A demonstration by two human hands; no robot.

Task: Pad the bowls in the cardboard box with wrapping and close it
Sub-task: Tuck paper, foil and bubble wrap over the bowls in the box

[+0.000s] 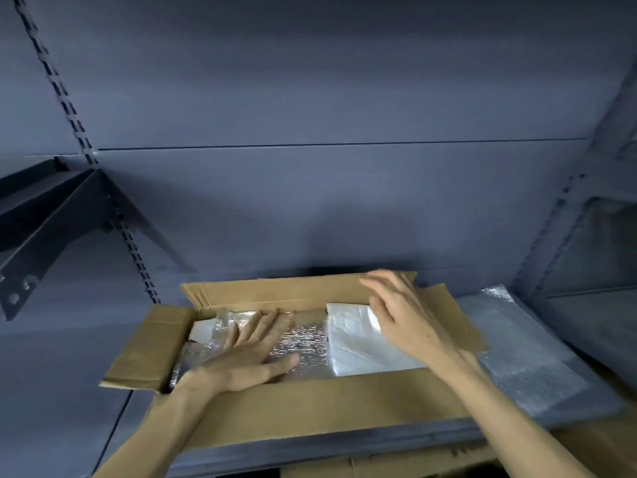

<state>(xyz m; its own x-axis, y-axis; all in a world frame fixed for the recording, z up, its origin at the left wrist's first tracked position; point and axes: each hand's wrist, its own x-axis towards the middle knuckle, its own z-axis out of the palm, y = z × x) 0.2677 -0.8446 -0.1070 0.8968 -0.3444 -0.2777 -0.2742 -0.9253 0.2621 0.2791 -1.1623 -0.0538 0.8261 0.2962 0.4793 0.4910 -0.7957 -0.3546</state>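
Cardboard box (310,405) sat on a dark grey metal shelf (396,443), all four flaps folded out so the top was wide open. Inside it you could see silvery bubble-type wrapping (306,343) spread across the middle and left of the opening, and a white sheet of wrapping (355,343) lying over the right part. A bit more white showed at the far left corner, next to a crumpled clear piece. Couldn't actually see any bowls, the padding covered everything in there.

Left hand (251,357) was lying flat on the silver wrapping, fingers straight and spread, palm down, pressing on it and not gripping anything. Right hand (400,315) was over the right end of the box, fingers loosely spread and relaxed, near the far flap (275,293), which stood up against the back of the shelf. Its heel looked to be over the edge of the white sheet, but it was a bit motion blurred, so I couldn't tell if it was really touching the flap or the sheet. It wasn't holding anything as far as I could see.

Just to the right of the box, more bubble wrap (531,350) lay flat on the shelf, partly tucked under the right flap. Behind it all was the grey back panel (327,201) with slotted uprights, and a shelf bracket (51,219) stuck out on the left. Some brown cardboard showed below the shelf's front edge.
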